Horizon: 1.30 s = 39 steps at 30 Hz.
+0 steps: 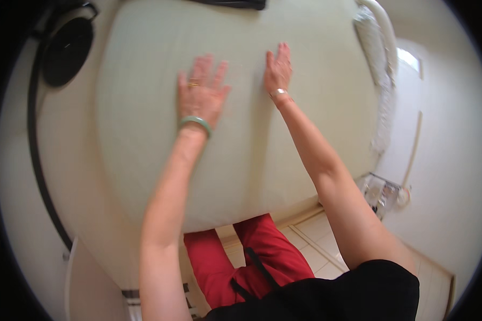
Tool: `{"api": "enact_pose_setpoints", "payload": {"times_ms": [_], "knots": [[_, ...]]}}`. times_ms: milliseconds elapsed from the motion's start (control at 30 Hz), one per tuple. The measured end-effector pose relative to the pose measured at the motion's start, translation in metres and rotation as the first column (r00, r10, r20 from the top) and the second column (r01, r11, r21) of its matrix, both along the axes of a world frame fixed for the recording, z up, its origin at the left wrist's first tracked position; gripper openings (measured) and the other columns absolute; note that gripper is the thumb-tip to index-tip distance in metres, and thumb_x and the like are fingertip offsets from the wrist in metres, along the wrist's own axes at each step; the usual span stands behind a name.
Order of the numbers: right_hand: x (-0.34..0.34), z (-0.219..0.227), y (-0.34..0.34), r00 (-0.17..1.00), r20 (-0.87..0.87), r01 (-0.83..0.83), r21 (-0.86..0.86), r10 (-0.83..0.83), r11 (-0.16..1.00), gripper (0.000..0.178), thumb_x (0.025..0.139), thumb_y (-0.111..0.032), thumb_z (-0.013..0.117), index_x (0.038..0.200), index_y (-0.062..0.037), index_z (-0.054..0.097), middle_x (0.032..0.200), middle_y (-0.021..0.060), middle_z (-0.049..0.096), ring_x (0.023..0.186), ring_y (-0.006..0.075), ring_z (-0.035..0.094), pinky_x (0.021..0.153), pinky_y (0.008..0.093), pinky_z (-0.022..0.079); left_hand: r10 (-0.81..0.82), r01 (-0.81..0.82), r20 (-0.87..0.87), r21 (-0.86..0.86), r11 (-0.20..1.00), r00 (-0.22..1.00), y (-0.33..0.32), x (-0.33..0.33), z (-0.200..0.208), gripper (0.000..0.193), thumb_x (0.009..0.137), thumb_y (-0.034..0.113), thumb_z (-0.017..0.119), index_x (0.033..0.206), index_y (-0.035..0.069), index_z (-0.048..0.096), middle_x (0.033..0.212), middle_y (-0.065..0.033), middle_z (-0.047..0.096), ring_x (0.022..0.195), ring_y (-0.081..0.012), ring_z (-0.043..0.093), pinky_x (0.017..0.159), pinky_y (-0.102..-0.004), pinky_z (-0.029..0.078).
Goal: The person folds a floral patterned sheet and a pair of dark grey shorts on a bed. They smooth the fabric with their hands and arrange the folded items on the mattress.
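Observation:
A pale green sheet [235, 160] covers the bed in front of me and looks mostly smooth. My left hand [201, 93] is over the left-middle of it, palm down with fingers spread, slightly blurred. A green bangle [196, 123] circles that wrist and a gold ring is on one finger. Farther right, my right hand [278, 69] reaches forward over the sheet, fingers extended and fairly close together, with a silvery band [278, 92] at the wrist. Neither hand holds anything. Whether the palms press on the sheet, I cannot tell.
A dark item [230, 2] lies at the bed's far edge. A patterned, pale textile [377, 59] runs along the right side by a curved rail. A black oval object [68, 52] stands at the far left. Near the bed's right corner is a small rack [380, 192] with items.

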State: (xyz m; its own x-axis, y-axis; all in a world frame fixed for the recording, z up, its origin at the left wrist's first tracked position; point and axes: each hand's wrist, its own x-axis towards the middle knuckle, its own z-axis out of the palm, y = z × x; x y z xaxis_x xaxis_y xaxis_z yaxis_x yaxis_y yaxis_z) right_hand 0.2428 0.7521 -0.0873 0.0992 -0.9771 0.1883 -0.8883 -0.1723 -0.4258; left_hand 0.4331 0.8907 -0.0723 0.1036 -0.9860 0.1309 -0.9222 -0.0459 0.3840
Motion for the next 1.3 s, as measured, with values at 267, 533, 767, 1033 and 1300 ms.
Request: {"api": "enact_pose_setpoints", "payload": {"times_ms": [267, 533, 767, 1033, 1300], "knots": [[0.146, -0.027, -0.011, 0.981, -0.033, -0.192, 0.016, 0.192, 0.981, 0.066, 0.097, -0.045, 0.041, 0.148, -0.0022, 0.034, 0.158, 0.0128, 0.027, 0.149, 0.0255, 0.016, 0.12, 0.0443, 0.009, 0.295, -0.308, 0.181, 0.049, 0.95, 0.938, 0.033, 0.075, -0.031, 0.056, 0.102, 0.045, 0.038, 0.154, 0.029, 0.025, 0.161, 0.0031, 0.021, 0.148, -0.0212, 0.021, 0.119, -0.0457, 0.014], [0.335, -0.027, 0.143, 0.527, -0.362, -0.789, 0.127, 0.769, 0.601, 0.052, 0.098, -0.048, 0.041, 0.123, -0.0096, 0.065, 0.133, 0.0046, 0.059, 0.139, 0.0228, 0.036, 0.119, 0.0447, 0.011, 0.625, -0.621, -0.213, 0.095, 0.778, 0.751, 0.132, 0.139, -0.037, 0.051, 0.103, 0.039, 0.032, 0.15, 0.02, 0.033, 0.156, -0.0065, 0.032, 0.138, -0.0311, 0.037, 0.109, -0.0502, 0.034], [0.344, -0.019, 0.311, 0.273, 0.091, -0.807, 0.564, 0.958, 0.177, 0.042, 0.091, -0.052, 0.053, 0.084, -0.0163, 0.072, 0.092, 0.0025, 0.071, 0.096, 0.0229, 0.066, 0.08, 0.0398, 0.05, 0.668, -0.452, -0.333, 0.532, 0.716, 0.665, 0.371, 0.157, -0.162, 0.038, 0.1, 0.034, 0.042, 0.114, 0.002, 0.058, 0.096, -0.0232, 0.068, 0.088, -0.0395, 0.065, 0.073, -0.0501, 0.049], [0.179, 0.032, 0.278, 0.607, 0.343, -0.793, 0.204, 0.717, 0.574, 0.049, 0.089, -0.029, 0.061, 0.133, -0.0109, 0.048, 0.145, 0.0115, 0.044, 0.138, 0.0324, 0.036, 0.115, 0.0468, 0.027, 0.818, -0.205, -0.535, 0.843, 0.497, -0.214, 0.338, 0.173, -0.11, 0.041, 0.097, 0.04, 0.057, 0.128, 0.013, 0.057, 0.13, -0.0062, 0.057, 0.123, -0.0219, 0.049, 0.1, -0.0356, 0.04], [0.111, 0.048, 0.172, 0.922, 0.013, -0.384, 0.153, 0.387, 0.911, 0.058, 0.096, -0.032, 0.053, 0.147, -0.0106, 0.034, 0.156, 0.0104, 0.03, 0.145, 0.0298, 0.024, 0.117, 0.046, 0.02, 0.492, -0.504, -0.403, 0.085, 0.86, 0.772, 0.249, 0.163, -0.05, 0.046, 0.102, 0.027, 0.048, 0.141, 0.005, 0.045, 0.147, -0.0122, 0.043, 0.137, -0.0274, 0.039, 0.114, -0.0404, 0.028]]}}
